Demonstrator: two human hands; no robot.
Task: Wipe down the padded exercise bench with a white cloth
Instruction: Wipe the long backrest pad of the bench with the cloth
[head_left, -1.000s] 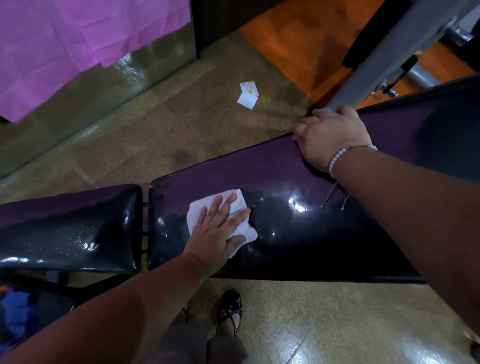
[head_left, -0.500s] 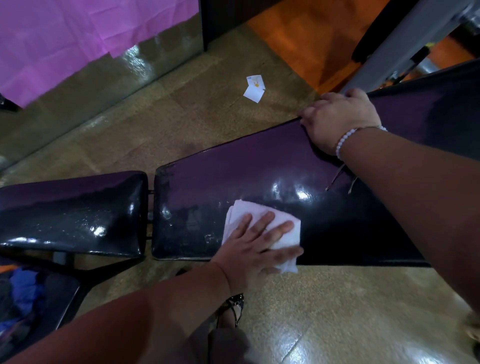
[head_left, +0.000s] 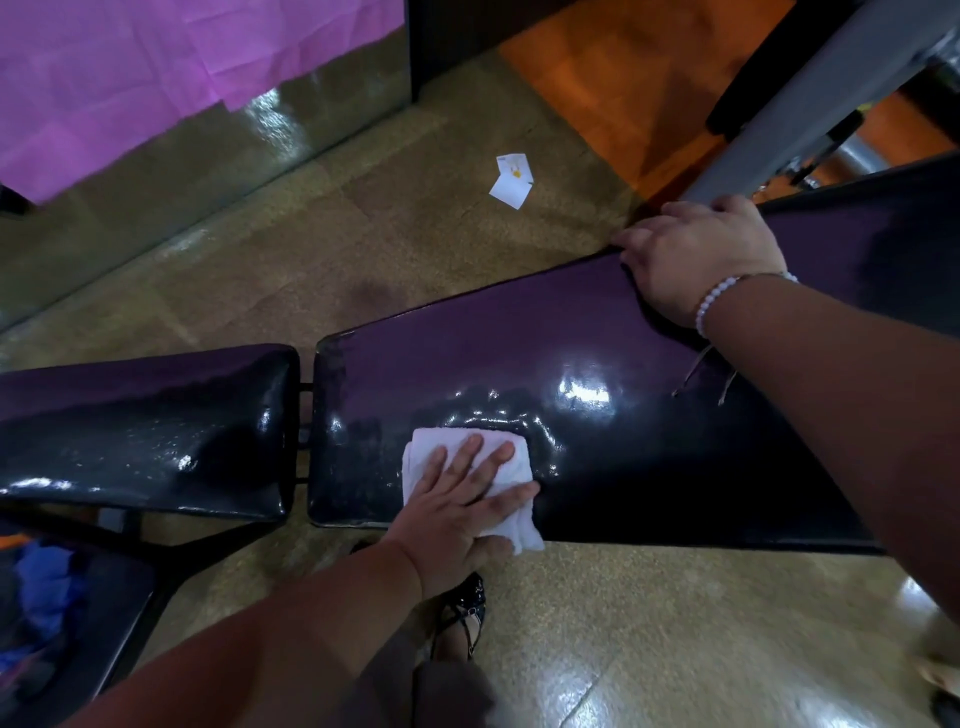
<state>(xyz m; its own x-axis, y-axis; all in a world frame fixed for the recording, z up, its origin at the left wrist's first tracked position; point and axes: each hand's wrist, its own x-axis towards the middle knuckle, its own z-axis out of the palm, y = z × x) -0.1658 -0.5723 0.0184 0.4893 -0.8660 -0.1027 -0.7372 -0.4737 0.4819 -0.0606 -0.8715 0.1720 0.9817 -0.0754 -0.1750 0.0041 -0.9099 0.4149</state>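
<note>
The long dark purple bench pad (head_left: 519, 358) runs from the middle to the upper right, shiny and wet in patches. A shorter seat pad (head_left: 145, 426) lies to its left across a narrow gap. My left hand (head_left: 462, 509) presses flat with spread fingers on a folded white cloth (head_left: 506, 483) near the pad's front edge; one cloth corner hangs over that edge. My right hand (head_left: 696, 260) grips the far edge of the long pad, a white bead bracelet on its wrist.
A white paper scrap (head_left: 511, 182) lies on the speckled floor beyond the bench. A grey metal frame post (head_left: 810, 98) rises at upper right. Pink sheeting (head_left: 130, 78) covers the upper left. My black shoe (head_left: 465, 613) stands under the front edge.
My left hand slid the cloth from mid-pad toward the front edge and right, then back a little to the left. My right hand stayed on the far edge.
</note>
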